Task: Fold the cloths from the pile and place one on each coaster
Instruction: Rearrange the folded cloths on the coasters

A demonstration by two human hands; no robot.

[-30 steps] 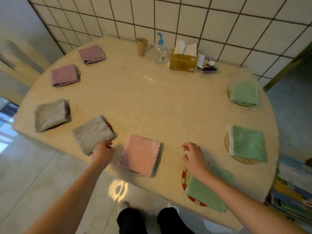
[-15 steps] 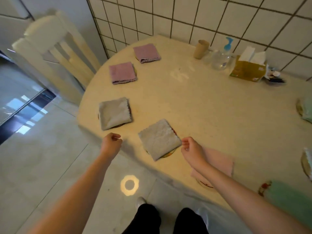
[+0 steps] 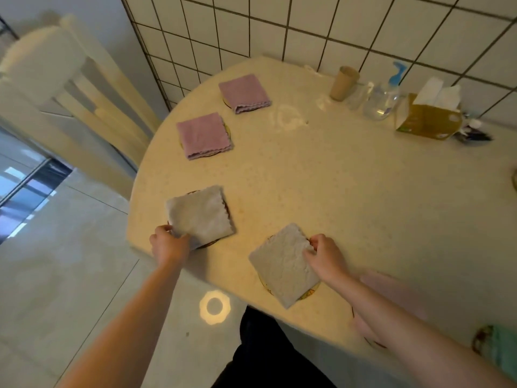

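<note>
Our left hand (image 3: 169, 245) pinches the near corner of the left grey cloth (image 3: 201, 217) on its coaster; our right hand (image 3: 326, 257) curls its fingers (image 3: 314, 245) onto the right edge of the near grey cloth (image 3: 282, 264), both on the tabletop (image 3: 349, 191).

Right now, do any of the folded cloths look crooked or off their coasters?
Yes. The near grey cloth, pinched by the right hand, sits turned like a diamond, its coaster peeking out. The far grey cloth, gripped by the left hand, sits straighter. Both purple cloths look tidy.
</note>
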